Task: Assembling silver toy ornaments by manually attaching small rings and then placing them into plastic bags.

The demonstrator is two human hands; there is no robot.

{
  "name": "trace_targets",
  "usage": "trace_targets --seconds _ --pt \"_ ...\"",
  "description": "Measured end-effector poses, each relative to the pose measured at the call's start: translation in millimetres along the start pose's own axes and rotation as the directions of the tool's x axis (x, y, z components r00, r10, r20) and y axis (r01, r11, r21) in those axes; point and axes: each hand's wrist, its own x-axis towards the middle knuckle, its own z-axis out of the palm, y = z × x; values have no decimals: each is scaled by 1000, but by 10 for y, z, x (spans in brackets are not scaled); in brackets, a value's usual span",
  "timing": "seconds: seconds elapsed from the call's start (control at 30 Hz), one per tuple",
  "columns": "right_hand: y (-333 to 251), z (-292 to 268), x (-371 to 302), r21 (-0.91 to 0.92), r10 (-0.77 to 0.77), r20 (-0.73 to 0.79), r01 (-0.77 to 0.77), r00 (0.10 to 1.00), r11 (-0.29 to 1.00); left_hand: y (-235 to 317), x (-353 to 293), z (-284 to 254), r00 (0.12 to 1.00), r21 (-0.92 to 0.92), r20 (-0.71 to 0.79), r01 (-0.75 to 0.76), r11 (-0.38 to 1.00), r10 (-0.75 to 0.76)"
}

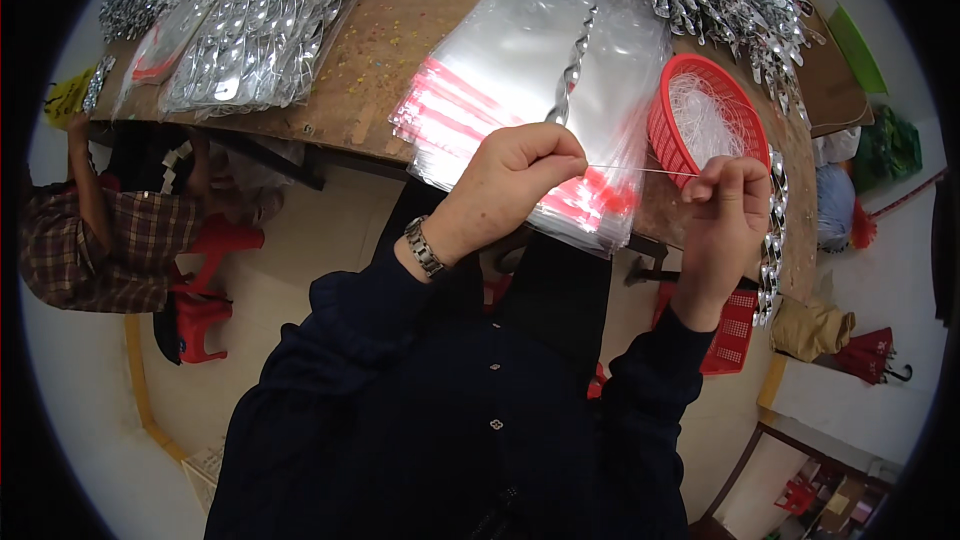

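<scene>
My left hand (500, 185), with a metal watch on its wrist, is closed in a pinch over the stack of clear plastic bags (500, 60) with red edges. A silver twisted strip (570, 75) runs up and away from behind its fingers, lying over the bags. From the left fingertips a thin white thread (635, 169) stretches fairly straight to my right hand (727, 215), whose fingers are curled shut on it. The thread passes in front of a red plastic basket (664, 135) holding a tangled heap of white threads (705, 118).
Silver twisted strips (270, 20) are heaped at the far left of the wooden table (365, 60), and another pile (710, 0) lies at the far right. A person in a plaid shirt (110, 240) sits at the left near a red stool (205, 325). A red umbrella (865, 355) is at the right.
</scene>
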Motion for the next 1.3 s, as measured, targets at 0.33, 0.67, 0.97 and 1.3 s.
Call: trace_targets --seconds 0.33,0.67,0.97,1.3 --pt "-32 239 -114 -41 95 137 -91 986 995 58 -11 52 990 -8 99 106 994 -105" --pt "-14 371 -187 -68 161 180 -151 970 986 135 -30 207 980 -135 155 145 980 -124" --pt "23 372 -196 -1 95 155 -96 983 995 69 -38 128 985 -93 141 118 989 -104" --pt "-20 420 -159 -199 182 208 -141 961 970 -8 -71 16 998 -58 57 15 998 -12"
